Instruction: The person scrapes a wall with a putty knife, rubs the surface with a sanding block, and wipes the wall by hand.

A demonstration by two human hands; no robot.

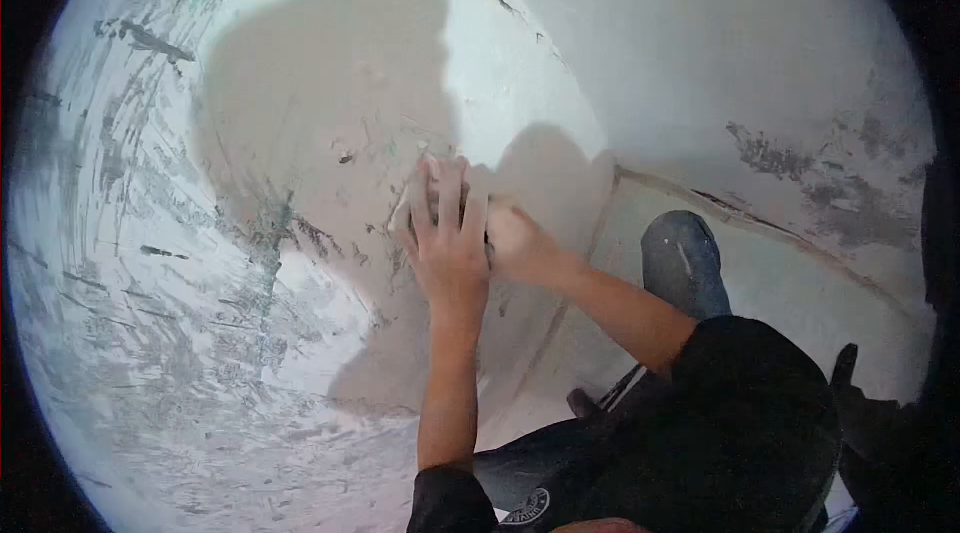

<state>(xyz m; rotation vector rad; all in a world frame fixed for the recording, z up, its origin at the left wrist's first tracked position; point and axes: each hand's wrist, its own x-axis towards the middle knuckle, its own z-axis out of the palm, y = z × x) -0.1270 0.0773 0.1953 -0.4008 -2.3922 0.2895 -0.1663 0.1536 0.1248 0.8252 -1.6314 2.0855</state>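
Observation:
My left hand (445, 218) lies against the pale, scuffed surface (330, 113), fingers stretched out and spread. Under its fingertips and along its outer side shows the light edge of a flat thing, mostly covered by the hand. Close beside it on the right, my right hand (520, 241) is closed in a fist, slightly blurred. A small dark part shows between the two hands; what the right fist grips is hidden.
Dark scrape marks (150, 38) and grey smears cover the left side. A cracked seam (740, 211) runs to the right from a corner. My bent knee (685, 258) in jeans is at the right. Shadows of my head and arms fall across the surface.

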